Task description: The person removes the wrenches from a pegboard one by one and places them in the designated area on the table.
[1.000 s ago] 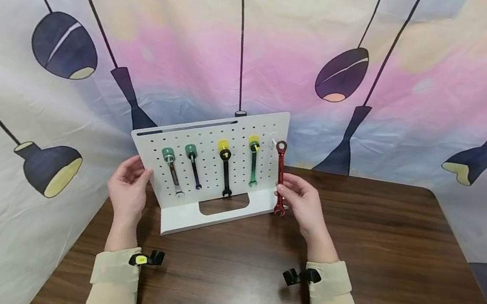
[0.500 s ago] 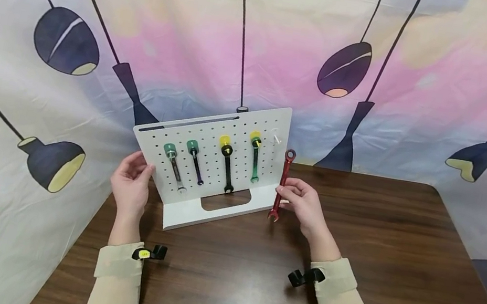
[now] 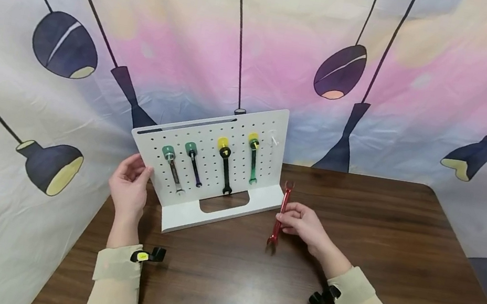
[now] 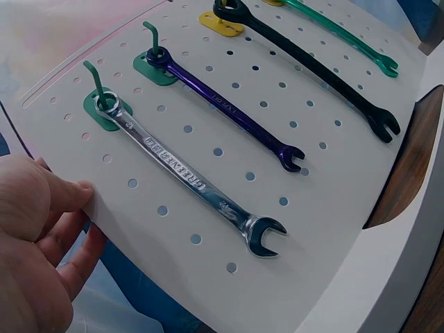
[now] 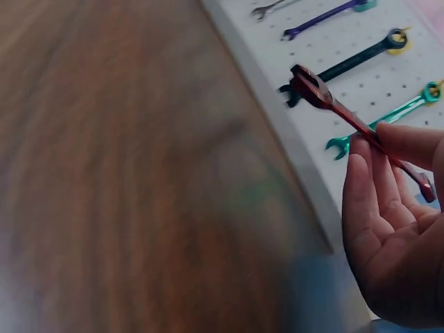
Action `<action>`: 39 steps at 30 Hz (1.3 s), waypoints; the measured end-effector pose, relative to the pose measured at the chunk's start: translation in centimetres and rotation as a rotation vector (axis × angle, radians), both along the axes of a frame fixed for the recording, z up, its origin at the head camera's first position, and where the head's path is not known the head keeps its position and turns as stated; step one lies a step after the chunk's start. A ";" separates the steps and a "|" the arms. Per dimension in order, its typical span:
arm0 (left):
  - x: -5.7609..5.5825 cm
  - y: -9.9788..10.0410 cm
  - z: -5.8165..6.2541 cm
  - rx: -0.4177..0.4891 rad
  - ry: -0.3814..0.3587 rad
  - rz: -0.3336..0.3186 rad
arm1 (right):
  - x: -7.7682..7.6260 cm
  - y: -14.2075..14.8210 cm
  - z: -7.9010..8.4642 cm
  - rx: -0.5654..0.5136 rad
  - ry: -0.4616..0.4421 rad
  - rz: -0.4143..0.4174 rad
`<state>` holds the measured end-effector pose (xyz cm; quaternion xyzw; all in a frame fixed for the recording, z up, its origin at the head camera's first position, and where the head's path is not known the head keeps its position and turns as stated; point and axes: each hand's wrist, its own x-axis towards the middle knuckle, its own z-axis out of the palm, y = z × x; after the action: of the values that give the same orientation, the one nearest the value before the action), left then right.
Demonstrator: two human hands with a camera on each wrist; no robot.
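A white pegboard stand [image 3: 177, 216] stands angled on the table. My left hand [image 3: 131, 191] pinches its left edge, thumb in front and fingers behind. Hanging from hooks on the board are a silver wrench [image 4: 180, 170], a purple wrench [image 4: 229, 111], a black wrench [image 3: 225, 170] and a green wrench [image 3: 253, 167]. At the upper right a white hook [image 3: 275, 140] bears nothing. My right hand [image 3: 305, 228] pinches a red wrench [image 3: 284, 203] between thumb and fingers, off the board's lower right corner. One end of this wrench points toward me.
The dark wooden table [image 3: 383, 238] extends to the right and in front of the stand. Behind it hangs a cloth backdrop [image 3: 276, 67] printed with lamps. An oblong cutout pierces the stand's lower part.
The red wrench has come away from the white hook and moved down and toward me in my right hand, tilting as it went. My left hand stays on the board's edge.
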<state>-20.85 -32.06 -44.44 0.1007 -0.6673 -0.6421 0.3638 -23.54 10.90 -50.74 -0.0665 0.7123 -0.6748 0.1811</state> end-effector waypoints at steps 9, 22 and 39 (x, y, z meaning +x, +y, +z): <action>0.0 -0.2 -0.3 0.001 0.005 -0.007 | 1.1 1.2 -1.6 0.061 -0.063 0.128; 0.1 -0.2 -0.1 0.004 -0.014 0.005 | 2.1 1.5 -1.1 0.076 -0.060 0.122; 0.1 -0.4 -0.4 -0.019 -0.021 0.006 | 2.8 1.1 -2.1 0.107 -0.051 0.114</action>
<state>-20.71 -32.48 -44.84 0.1060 -0.6767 -0.6336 0.3595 -20.72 12.01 -52.80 -0.0801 0.7376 -0.6258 0.2404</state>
